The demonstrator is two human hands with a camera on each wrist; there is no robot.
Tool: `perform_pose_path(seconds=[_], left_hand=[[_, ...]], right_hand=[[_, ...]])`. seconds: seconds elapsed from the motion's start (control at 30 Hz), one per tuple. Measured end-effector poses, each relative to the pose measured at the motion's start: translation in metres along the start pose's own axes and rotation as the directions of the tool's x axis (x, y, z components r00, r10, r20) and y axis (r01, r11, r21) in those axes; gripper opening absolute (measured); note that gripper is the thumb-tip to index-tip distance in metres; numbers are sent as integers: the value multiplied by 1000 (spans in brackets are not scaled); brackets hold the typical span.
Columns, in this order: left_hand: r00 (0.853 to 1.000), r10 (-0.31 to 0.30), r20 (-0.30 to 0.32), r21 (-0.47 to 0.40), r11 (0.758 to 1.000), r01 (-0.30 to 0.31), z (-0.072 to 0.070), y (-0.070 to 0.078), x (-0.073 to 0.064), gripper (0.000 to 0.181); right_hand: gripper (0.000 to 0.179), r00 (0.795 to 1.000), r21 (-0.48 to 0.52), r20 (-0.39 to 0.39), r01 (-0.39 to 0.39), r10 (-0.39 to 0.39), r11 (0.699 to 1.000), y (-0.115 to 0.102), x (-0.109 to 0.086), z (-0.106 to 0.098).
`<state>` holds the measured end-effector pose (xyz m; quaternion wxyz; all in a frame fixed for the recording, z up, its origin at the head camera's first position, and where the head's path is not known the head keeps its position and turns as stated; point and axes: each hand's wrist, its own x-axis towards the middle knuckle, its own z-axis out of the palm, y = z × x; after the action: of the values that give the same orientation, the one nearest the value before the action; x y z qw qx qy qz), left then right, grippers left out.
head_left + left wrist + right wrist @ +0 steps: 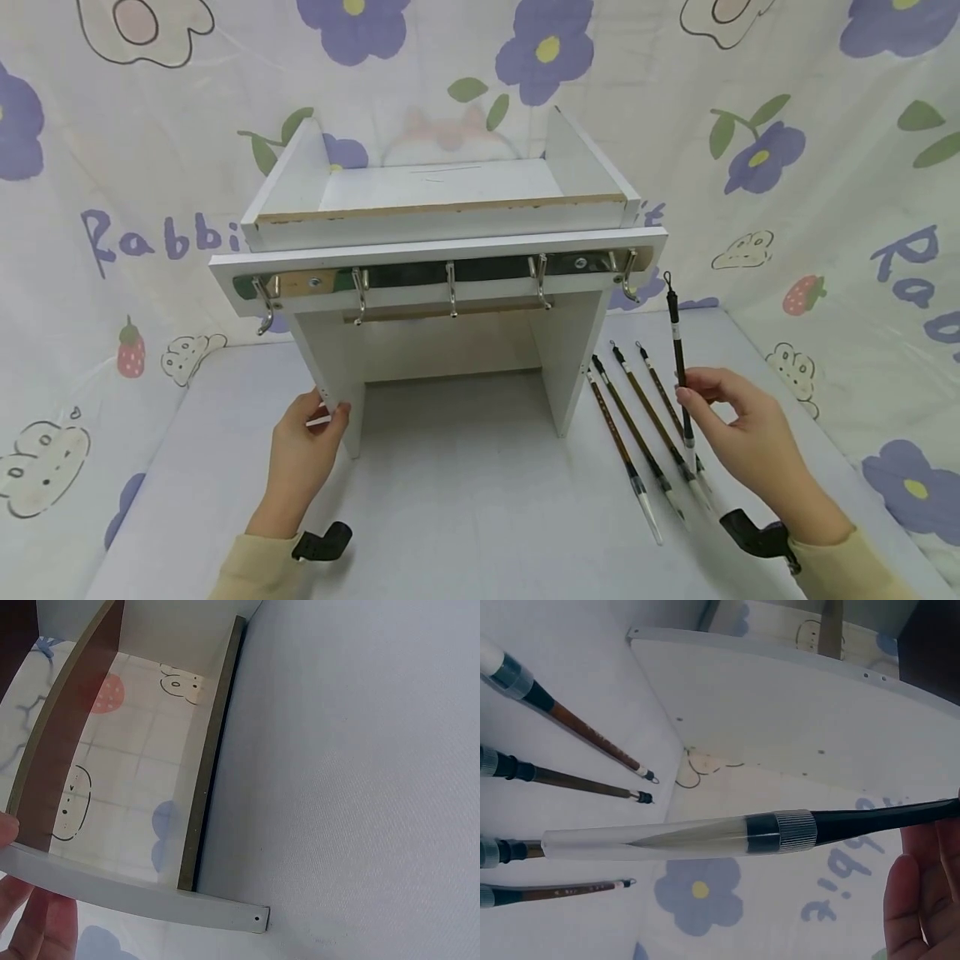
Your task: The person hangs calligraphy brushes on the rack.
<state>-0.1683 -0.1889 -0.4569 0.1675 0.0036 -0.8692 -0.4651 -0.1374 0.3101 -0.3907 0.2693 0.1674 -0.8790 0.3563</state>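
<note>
A white shelf rack (450, 223) with a row of metal hooks (452, 287) along its front stands on the table. My left hand (303, 450) grips the front edge of its left side panel (326, 350), thumb on one face and fingers on the other. To the right of the rack, my right hand (750, 433) pinches a dark-handled calligraphy brush (678, 342). That brush is upright, hanging loop at the top, with a clear cap (585, 844) over its pale bristles at the lower end. Several capped calligraphy brushes (626, 408) lie side by side below it.
A pale cloth-like surface covers the table (450, 500). Behind it and at the sides hangs a curtain (862, 333) printed with purple flowers, strawberries and rabbits. The rack has an open tray-like top (442, 183). Black cameras (753, 533) sit on both wrists.
</note>
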Motion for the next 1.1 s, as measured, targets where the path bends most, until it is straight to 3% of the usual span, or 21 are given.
perform_pose_path(seconds=[0.2,0.4,1.1], left_hand=[[1000,-3,1,-3,1000,3,0,-1,0,38],[1000,-8,3,4,1000,8,0,-2,0,38],[1000,4,15,-7,1000,-4,0,-1,0,37]], right_hand=[[35,992,-11,10,126,-126,992,-3,-2,2],[39,984,-30,26,179,-178,983,-8,-2,2],[32,987,-57,33,156,-154,986,-17,4,-4]])
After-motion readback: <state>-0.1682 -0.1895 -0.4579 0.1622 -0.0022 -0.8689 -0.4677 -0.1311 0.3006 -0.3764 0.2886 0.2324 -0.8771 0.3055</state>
